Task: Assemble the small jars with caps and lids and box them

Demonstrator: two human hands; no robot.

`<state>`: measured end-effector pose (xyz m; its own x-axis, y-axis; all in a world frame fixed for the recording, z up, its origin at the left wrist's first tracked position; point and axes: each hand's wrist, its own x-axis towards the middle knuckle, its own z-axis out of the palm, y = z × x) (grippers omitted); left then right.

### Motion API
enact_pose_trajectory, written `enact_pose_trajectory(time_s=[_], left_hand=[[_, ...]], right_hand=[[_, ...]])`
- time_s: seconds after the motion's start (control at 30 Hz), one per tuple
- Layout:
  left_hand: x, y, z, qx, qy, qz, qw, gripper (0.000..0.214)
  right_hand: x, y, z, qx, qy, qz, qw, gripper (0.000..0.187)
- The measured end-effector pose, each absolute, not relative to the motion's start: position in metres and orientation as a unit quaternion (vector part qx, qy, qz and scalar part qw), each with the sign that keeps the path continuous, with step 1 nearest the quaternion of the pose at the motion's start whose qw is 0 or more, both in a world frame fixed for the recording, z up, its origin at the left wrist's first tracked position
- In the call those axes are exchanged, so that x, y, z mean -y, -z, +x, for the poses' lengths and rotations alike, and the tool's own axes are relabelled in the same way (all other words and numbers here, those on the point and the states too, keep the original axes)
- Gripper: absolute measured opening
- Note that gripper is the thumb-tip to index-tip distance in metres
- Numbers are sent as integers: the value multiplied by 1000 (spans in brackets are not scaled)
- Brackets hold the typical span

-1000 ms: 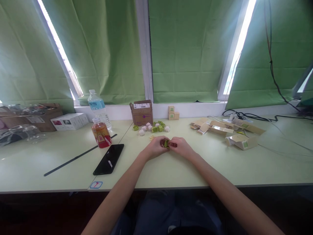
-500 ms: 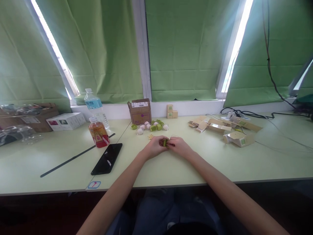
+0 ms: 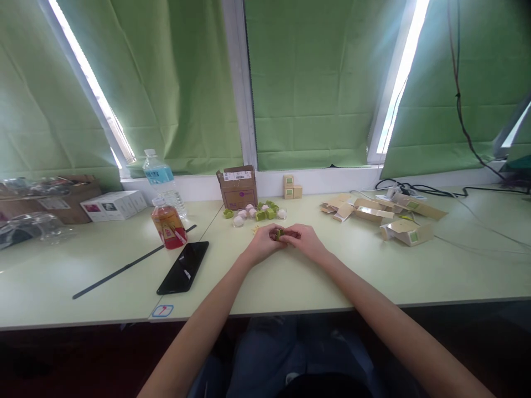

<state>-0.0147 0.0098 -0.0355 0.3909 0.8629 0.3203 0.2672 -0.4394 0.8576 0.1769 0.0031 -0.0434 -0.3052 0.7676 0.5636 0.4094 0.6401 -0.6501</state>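
My left hand (image 3: 263, 243) and my right hand (image 3: 302, 241) meet over the pale green table (image 3: 290, 276), both pinching one small green piece (image 3: 279, 234) between their fingertips. Most of that piece is hidden by my fingers. Just beyond my hands lies a cluster of several small green and white pieces (image 3: 259, 213) in front of a small brown cardboard box (image 3: 238, 188).
A black phone (image 3: 183, 267), a red-labelled drink bottle (image 3: 168, 225) and a water bottle (image 3: 160, 177) stand left of my hands. A thin black strip (image 3: 124, 270) lies further left. Folded tan cartons (image 3: 390, 215) lie at right, cables (image 3: 435, 193) behind them. Three small tan boxes (image 3: 290, 187) sit by the window sill.
My hands have shifted slightly away from me with the green piece still between them; the fingers have turned it a little. The view has moved slightly.
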Motion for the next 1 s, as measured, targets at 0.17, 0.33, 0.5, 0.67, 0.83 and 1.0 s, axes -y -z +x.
enact_pose_trajectory(time_s=[0.17,0.33,0.5,0.67,0.83,1.0], left_hand=[[-7,34,-12,-390,-420,719,394,44],[0,30,-7,-338,-443,712,427,50],[-7,27,-8,-328,-445,693,462,57],[-4,15,-14,-469,-381,739,297,70],[3,2,-40,-745,-329,572,-103,81],[1,0,-83,-837,-280,463,-87,85]], right_hand=[[-1,43,177,788,-141,-365,476,45],[-3,39,183,793,-148,-397,438,45],[-2,36,185,772,-216,-373,467,49],[0,36,182,770,-196,-370,480,47],[-1,37,184,758,-168,-435,455,43],[0,37,183,768,-168,-434,441,41]])
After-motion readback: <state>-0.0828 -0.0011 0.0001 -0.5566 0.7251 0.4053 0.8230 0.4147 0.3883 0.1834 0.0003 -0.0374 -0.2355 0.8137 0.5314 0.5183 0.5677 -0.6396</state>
